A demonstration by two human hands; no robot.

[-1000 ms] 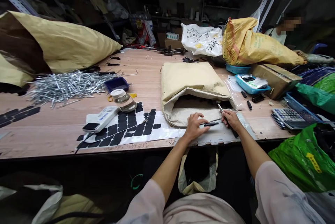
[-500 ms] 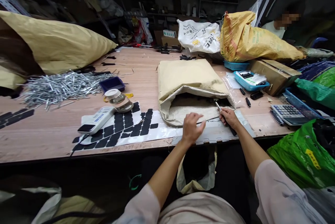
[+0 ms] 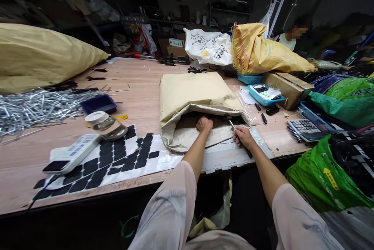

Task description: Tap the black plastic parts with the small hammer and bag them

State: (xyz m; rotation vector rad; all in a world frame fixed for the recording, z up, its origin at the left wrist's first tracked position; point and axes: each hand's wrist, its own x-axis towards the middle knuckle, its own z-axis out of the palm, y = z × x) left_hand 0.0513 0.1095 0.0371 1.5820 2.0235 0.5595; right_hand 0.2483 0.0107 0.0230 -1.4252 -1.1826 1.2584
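Observation:
A paper-faced woven sack lies flat on the table, its pale-lined mouth gaping toward me. My left hand is inside that mouth with its fingers curled. Shadow hides the fingertips, so whatever they hold cannot be made out. At the right side of the opening, my right hand is closed around a metal-shafted tool with a black handle. The tool's head reaches the edge of the sack's mouth. Dark contents inside the sack are hard to distinguish.
Left are metal rods, a dark blue tray, a jar, a white device and black adhesive pads. Right are a blue basket, a calculator and a green bag. Another person sits behind.
My left hand has moved forward from in front of the sack into its mouth, fingers now curled. My right hand still grips the tool. The whole view has shifted.

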